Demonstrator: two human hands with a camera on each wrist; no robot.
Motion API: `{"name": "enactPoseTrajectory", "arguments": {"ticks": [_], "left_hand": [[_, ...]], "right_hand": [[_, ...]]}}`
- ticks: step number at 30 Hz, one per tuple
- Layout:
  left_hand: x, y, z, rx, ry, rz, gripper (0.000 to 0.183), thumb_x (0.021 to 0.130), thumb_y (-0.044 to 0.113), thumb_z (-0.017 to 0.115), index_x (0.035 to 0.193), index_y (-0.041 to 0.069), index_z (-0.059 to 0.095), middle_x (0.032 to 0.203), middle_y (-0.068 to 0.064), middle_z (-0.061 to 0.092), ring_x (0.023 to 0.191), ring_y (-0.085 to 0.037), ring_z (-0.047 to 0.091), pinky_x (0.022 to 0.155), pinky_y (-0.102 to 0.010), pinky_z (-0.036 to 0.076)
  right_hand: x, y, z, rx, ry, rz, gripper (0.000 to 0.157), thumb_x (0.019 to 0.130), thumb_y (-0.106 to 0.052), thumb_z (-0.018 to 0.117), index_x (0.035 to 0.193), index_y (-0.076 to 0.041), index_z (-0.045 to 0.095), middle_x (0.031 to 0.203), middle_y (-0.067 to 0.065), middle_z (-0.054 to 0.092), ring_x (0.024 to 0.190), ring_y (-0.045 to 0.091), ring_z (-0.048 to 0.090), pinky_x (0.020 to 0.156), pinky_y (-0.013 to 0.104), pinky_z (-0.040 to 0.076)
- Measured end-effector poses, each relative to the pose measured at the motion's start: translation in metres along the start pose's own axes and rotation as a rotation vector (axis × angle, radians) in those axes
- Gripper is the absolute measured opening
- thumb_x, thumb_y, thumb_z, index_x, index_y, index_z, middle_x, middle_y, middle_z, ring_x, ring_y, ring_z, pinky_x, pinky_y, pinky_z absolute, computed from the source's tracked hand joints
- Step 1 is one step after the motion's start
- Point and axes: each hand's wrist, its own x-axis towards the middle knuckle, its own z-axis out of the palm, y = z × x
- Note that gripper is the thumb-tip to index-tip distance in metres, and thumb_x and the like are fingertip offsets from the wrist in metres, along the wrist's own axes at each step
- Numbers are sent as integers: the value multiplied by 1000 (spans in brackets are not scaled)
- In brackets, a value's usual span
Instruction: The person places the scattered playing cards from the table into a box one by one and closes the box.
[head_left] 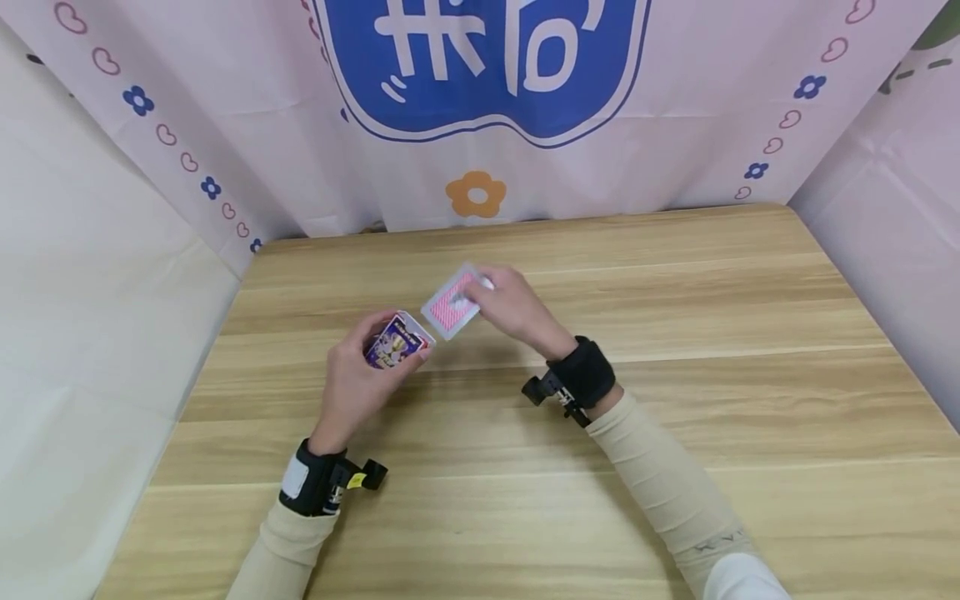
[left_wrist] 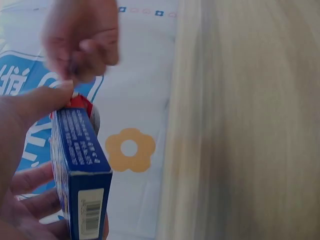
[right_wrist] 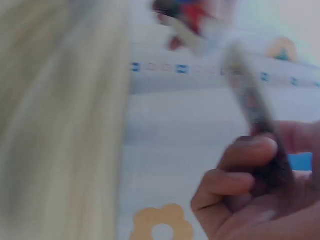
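Note:
In the head view my left hand (head_left: 352, 379) grips a small card box (head_left: 396, 343) with a purple printed front, tilted above the table. The left wrist view shows the box's blue sides and a barcode label (left_wrist: 91, 214), with the thumb across its red top end. My right hand (head_left: 513, 310) pinches a playing card (head_left: 448, 308) with a pink-patterned back and pale border, just beyond the box's end. Whether it is one card or several cannot be told. Card and box look slightly apart. In the right wrist view the card (right_wrist: 250, 97) is edge-on and blurred.
Both hands are over a light wood-grain table (head_left: 720, 333). A white cloth backdrop (head_left: 247, 100) with a blue emblem (head_left: 487, 108), hearts and flowers hangs along its far edge. White cloth (head_left: 97, 317) also borders the left side. Each wrist wears a black strap with a small camera.

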Motion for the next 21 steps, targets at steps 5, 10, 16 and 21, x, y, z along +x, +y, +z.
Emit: {"name": "enactPoseTrajectory", "arguments": {"ticks": [5, 10, 16, 21], "left_hand": [[-1, 2, 8, -23, -71, 60, 64, 69, 28, 84, 125, 18, 56, 111, -7, 63, 90, -18, 58, 68, -42, 53], [-2, 1, 10, -32, -87, 103, 63, 70, 30, 83, 125, 17, 56, 112, -7, 63, 92, -18, 57, 69, -43, 52], [-2, 3, 8, -35, -97, 127, 62, 71, 35, 82, 125, 16, 57, 112, -7, 64, 92, -18, 58, 68, -43, 52], [-1, 5, 6, -22, -131, 136, 64, 70, 37, 82, 126, 16, 56, 113, -6, 63, 93, -15, 57, 70, -42, 53]], "right_hand": [[-3, -7, -16, 95, -43, -2, 23, 94, -17, 52, 105, -3, 66, 87, 11, 66, 68, 16, 57, 56, 25, 46], [-3, -7, -12, -90, -146, -76, 19, 95, -19, 50, 90, -9, 66, 70, 5, 59, 51, 13, 42, 45, 24, 32], [-5, -8, -4, -201, -97, -106, 16, 94, -20, 52, 86, -12, 63, 61, 1, 47, 45, 11, 35, 41, 24, 28], [-5, -9, -4, -222, -59, -126, 16, 94, -19, 52, 83, -13, 62, 61, 1, 49, 45, 11, 35, 41, 24, 28]]}}
